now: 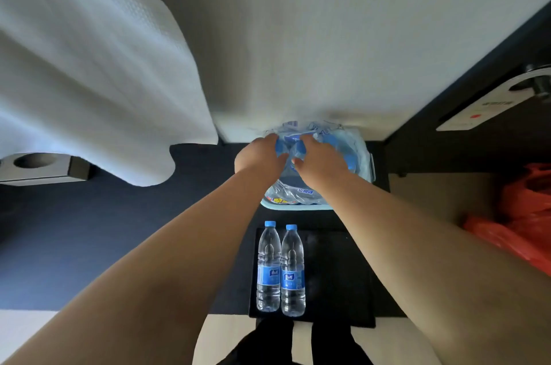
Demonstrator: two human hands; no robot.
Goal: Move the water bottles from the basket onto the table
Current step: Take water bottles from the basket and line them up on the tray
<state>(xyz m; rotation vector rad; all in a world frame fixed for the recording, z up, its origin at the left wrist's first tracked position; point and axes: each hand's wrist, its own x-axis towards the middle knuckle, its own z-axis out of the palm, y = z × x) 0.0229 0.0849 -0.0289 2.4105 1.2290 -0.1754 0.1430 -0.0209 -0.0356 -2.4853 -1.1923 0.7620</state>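
A light blue basket point(298, 206) stands on the dark table against the wall, filled with water bottles wrapped in clear plastic point(292, 193). Both my hands reach into it. My left hand point(258, 156) curls around a blue bottle top, and my right hand point(320, 160) grips a bottle point(296, 151) beside it. Two clear water bottles with blue caps and blue labels stand upright side by side on a black tray point(337, 275) near the table's front edge: the left one point(268, 269) and the right one point(292, 272), touching each other.
A white curtain point(89, 66) hangs over the left of the dark table point(104, 230). A grey box with a round hole point(38, 168) sits far left. An orange plastic bag point(521, 221) lies at the right, a door handle with a white tag point(483, 108) above it.
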